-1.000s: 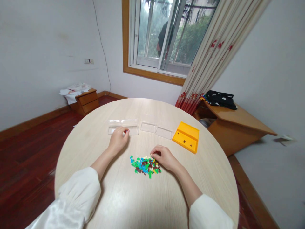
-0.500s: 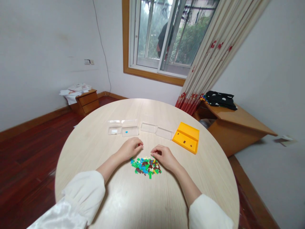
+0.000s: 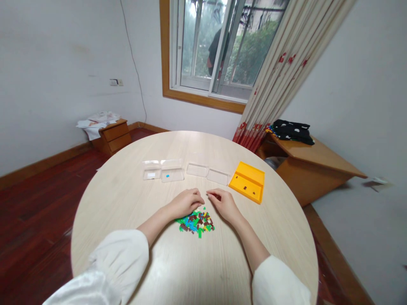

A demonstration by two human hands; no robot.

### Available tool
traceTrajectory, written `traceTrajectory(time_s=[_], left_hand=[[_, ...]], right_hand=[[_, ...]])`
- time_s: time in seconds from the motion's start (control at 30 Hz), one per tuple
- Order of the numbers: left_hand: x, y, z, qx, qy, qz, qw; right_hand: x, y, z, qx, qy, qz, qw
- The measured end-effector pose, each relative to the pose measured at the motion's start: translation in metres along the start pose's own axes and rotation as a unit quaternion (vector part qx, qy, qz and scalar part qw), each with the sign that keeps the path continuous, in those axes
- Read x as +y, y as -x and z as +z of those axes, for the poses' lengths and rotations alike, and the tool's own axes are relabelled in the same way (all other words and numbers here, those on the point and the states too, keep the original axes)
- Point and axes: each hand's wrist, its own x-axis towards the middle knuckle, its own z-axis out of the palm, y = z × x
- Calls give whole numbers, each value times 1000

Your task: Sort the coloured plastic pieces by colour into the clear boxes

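A small heap of green, blue, brown, yellow and pale toy bricks lies on the round table. Over the heap's far left edge is my left hand, fingers curled and pressed together, covering some bricks. My right hand hovers just beyond the heap's right side, thumb and forefinger closed in a pinch. Whatever sits in either hand's fingertips is too small or hidden to tell. The two hands' fingertips are close but apart. Near them, one small green brick lies at the heap's far edge.
Beyond my hands stands a row of clear plastic boxes, one holding a blue brick. To their right, an open yellow case contains a few brown bricks. A person is outside the window.
My left hand has moved right and now overlaps the heap's far edge. My right hand has lifted slightly away from the bricks, its pinch shifted a little right and farther off.
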Motion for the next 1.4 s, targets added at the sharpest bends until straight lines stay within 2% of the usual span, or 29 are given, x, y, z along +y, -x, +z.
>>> traceTrajectory(time_s=[0.1,0.23,0.37,0.6,0.83,1.07,1.4], left_hand=[[-5,0,-1,8,-10,-29,1000],[-12,3,-8,24,-24,-59,998],[-20,9,-23,91,-40,-79,992],[-42,22,-53,272,-65,-181,943],[-63,34,-72,362,-107,-260,889],[-77,48,-83,350,-162,-330,862],[-81,49,-80,324,-182,-374,849]], right_hand=[[-3,1,-1,-20,-4,3,1000],[-9,6,-6,-104,-28,-3,994],[-10,9,-9,-156,-45,-29,986],[-12,9,-7,-155,-22,-29,987],[-16,8,-6,-146,-2,-7,989],[-15,8,-4,-121,-39,35,991],[-16,8,-4,-114,-44,35,992]])
